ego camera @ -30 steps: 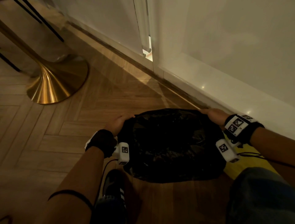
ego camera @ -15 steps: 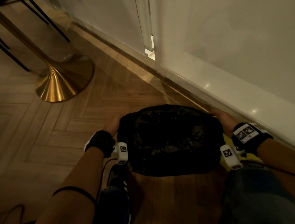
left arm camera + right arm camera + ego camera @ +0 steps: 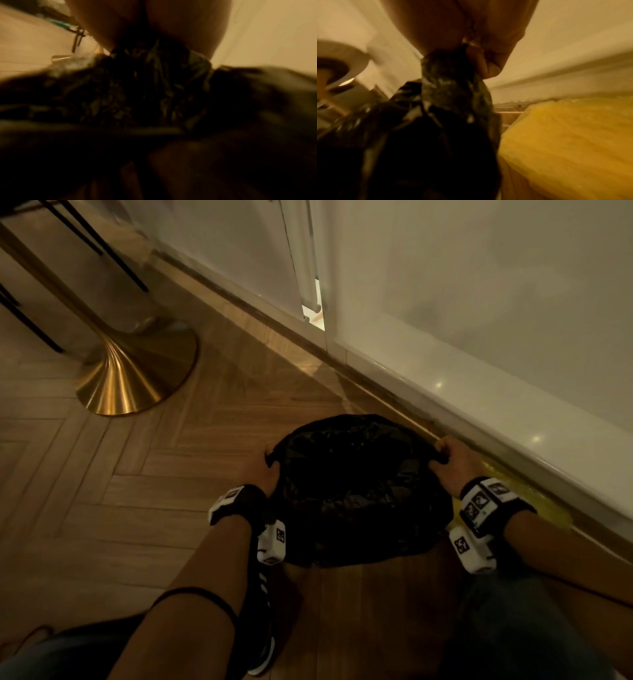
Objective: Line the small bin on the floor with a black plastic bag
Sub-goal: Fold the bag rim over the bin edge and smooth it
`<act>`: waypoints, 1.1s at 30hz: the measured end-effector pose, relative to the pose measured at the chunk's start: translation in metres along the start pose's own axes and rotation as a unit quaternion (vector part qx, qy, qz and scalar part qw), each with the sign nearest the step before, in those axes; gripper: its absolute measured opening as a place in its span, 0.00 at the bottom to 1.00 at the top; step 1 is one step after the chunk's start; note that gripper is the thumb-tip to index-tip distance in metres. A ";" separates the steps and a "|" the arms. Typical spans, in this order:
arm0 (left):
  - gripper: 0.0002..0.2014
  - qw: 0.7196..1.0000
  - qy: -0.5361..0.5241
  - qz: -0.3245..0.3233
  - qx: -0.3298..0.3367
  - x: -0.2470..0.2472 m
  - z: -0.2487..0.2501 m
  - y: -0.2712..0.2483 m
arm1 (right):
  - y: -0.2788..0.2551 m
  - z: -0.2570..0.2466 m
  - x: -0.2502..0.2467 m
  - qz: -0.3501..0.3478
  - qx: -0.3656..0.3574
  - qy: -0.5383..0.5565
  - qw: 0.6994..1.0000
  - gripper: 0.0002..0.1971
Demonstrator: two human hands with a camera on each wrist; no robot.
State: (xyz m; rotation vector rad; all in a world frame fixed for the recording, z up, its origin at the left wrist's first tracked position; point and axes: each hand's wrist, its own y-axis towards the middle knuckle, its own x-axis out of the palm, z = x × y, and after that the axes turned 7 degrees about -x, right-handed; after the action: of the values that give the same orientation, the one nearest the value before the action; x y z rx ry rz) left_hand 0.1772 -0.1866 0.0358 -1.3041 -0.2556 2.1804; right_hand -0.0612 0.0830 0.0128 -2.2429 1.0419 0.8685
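the crinkled black plastic bag [image 3: 359, 491] sits over the small bin on the wooden floor, near the right wall. left hand [image 3: 265, 474] and right hand [image 3: 454, 462] each clench bunched film at its edges; thin, light, slippery, probably best gripped there.

The bag [image 3: 359, 491] sits on the floor [image 3: 154, 491], the left hand [image 3: 265, 472] at its left edge, the right hand [image 3: 452, 463] at its right. The table base [image 3: 133, 374] stands behind-left; the wall [image 3: 479, 285] runs behind-right.
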 end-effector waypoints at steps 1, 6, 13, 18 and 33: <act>0.11 1.000 0.006 0.016 0.009 0.002 0.002 -0.003 | -0.004 -0.004 0.003 0.013 -0.017 -0.002 1.000 0.10; 0.16 0.985 -0.151 -0.053 -0.059 -0.007 -0.014 -0.007 | -0.011 -0.011 -0.001 -0.054 0.185 0.295 0.936 0.18; 0.13 0.933 -0.284 -0.188 -0.120 -0.023 -0.042 -0.011 | -0.045 0.022 0.002 -0.230 0.248 0.242 0.909 0.14; 0.28 0.956 -0.206 -0.158 -0.134 -0.013 -0.035 -0.011 | -0.049 0.013 0.014 -0.137 0.148 0.061 0.978 0.10; 0.12 0.918 -0.329 -0.142 -0.173 -0.007 -0.036 -0.028 | -0.090 -0.006 0.009 -0.158 0.261 0.515 0.801 0.07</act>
State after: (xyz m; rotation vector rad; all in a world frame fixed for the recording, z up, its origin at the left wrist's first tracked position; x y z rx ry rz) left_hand 0.2207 -0.1720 0.0351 -0.5845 -1.0642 2.3034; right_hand 0.0176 0.1260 0.0263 -2.2064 1.0582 -0.8345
